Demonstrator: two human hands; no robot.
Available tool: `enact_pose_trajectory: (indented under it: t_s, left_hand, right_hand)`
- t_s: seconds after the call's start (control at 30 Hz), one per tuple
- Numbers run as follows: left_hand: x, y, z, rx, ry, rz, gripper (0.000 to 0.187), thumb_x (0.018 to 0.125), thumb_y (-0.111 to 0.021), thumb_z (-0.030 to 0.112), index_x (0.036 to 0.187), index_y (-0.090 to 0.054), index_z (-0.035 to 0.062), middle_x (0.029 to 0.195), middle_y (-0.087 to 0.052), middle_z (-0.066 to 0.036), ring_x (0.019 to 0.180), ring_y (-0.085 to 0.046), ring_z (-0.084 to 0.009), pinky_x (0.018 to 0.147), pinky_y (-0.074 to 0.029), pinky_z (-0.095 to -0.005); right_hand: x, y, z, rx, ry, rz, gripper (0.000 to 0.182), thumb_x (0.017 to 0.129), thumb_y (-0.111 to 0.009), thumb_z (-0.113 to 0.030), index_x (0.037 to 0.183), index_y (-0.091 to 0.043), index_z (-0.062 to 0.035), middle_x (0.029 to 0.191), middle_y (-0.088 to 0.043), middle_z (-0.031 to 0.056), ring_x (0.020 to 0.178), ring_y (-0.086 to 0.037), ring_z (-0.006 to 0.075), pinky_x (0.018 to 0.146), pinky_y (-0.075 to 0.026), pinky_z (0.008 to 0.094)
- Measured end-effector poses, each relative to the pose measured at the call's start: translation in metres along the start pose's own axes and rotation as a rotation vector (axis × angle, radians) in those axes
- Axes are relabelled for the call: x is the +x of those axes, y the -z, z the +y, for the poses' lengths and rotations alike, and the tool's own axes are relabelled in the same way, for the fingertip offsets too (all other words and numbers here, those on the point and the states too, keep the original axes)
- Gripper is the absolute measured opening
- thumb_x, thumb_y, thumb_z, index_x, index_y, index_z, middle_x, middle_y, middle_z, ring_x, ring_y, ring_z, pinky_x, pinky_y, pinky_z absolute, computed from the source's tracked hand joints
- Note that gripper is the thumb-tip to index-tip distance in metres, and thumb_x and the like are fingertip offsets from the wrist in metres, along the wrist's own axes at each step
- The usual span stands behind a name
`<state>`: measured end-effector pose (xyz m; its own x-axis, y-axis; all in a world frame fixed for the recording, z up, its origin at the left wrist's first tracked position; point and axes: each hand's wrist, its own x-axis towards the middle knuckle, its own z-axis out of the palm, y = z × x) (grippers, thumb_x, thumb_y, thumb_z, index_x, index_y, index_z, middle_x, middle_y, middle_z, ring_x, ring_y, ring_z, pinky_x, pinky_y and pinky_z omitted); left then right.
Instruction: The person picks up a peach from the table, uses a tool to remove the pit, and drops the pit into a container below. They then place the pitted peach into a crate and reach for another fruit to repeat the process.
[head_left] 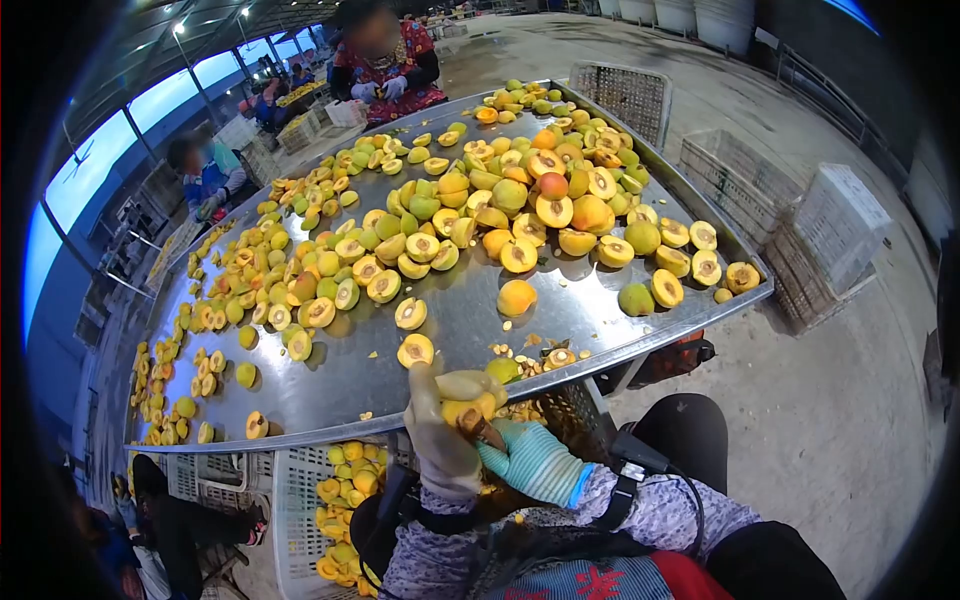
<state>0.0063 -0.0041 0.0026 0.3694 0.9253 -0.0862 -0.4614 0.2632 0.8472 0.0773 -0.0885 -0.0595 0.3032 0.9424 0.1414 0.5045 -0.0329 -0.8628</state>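
Note:
My left hand, in a pale glove, is closed around a yellow halved fruit at the near edge of the metal table. Against that fruit, my right hand, in a striped teal glove, grips a small tool with a brown end. Just beyond my left fingertips lies a cut half with its pit showing. Small pits and scraps lie near the edge, beside a green-yellow fruit. Many halved fruits are spread and heaped over the table.
A white crate with fruit halves stands below the table at my left, and a dark basket is under my hands. Crates are stacked at the right. Co-workers sit beyond the table and along its left side.

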Motion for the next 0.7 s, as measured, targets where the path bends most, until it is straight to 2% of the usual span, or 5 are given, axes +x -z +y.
enact_pose_trajectory:
  t_s: [0.3, 0.47, 0.5, 0.57, 0.7]
  left_hand:
    - [0.009, 0.014, 0.005, -0.085, 0.092, -0.26, 0.055, 0.105, -0.032, 0.041, 0.078, -0.055, -0.0013, 0.075, -0.065, -0.019, 0.066, -0.064, -0.0297, 0.068, -0.055, -0.0394]
    - [0.042, 0.043, -0.023, 0.427, -0.703, -0.793, 0.054, 0.103, -0.048, 0.036, 0.142, -0.038, -0.0003, 0.078, -0.055, -0.011, 0.064, -0.062, -0.0251, 0.058, -0.056, -0.0384]
    - [0.034, 0.034, -0.016, 0.427, -0.701, -0.791, 0.054, 0.103, -0.048, 0.036, 0.142, -0.038, -0.0003, 0.078, -0.055, -0.011, 0.064, -0.062, -0.0251, 0.058, -0.056, -0.0384]
    - [0.012, 0.014, -0.004, -0.101, -0.003, -0.594, 0.046, 0.105, -0.035, 0.039, 0.079, -0.053, 0.0051, 0.067, -0.06, -0.02, 0.058, -0.061, -0.0304, 0.055, -0.054, -0.0384]
    - [0.013, 0.007, 0.003, -0.196, 0.134, -0.392, 0.046, 0.104, -0.038, 0.042, 0.079, -0.053, 0.0064, 0.068, -0.061, -0.02, 0.057, -0.061, -0.0305, 0.054, -0.054, -0.0371]
  right_hand:
    - [-0.008, 0.007, 0.005, 0.395, -0.091, -0.262, 0.04, 0.099, -0.051, -0.036, 0.108, -0.063, 0.0007, 0.078, -0.066, 0.019, 0.069, -0.066, 0.0349, 0.065, -0.053, 0.0437]
    - [-0.008, 0.001, 0.016, 0.446, -0.065, -0.249, 0.045, 0.1, -0.05, -0.042, 0.103, -0.062, 0.0012, 0.063, -0.057, 0.0098, 0.045, -0.056, 0.0191, 0.041, -0.046, 0.0307]
    - [-0.003, 0.038, -0.023, 0.556, -0.496, -0.559, 0.042, 0.1, -0.05, -0.042, 0.096, -0.062, -0.0016, 0.059, -0.054, 0.0051, 0.045, -0.056, 0.0169, 0.038, -0.044, 0.0271]
    - [-0.008, 0.036, -0.022, 0.684, -0.516, -0.629, 0.041, 0.1, -0.05, -0.042, 0.094, -0.061, -0.0029, 0.06, -0.053, 0.0043, 0.045, -0.055, 0.0165, 0.037, -0.043, 0.0266]
    - [-0.009, 0.04, -0.02, 0.716, -0.431, -0.693, 0.039, 0.099, -0.053, -0.042, 0.091, -0.058, -0.0052, 0.061, -0.054, 0.0046, 0.049, -0.056, 0.0177, 0.044, -0.047, 0.0294]
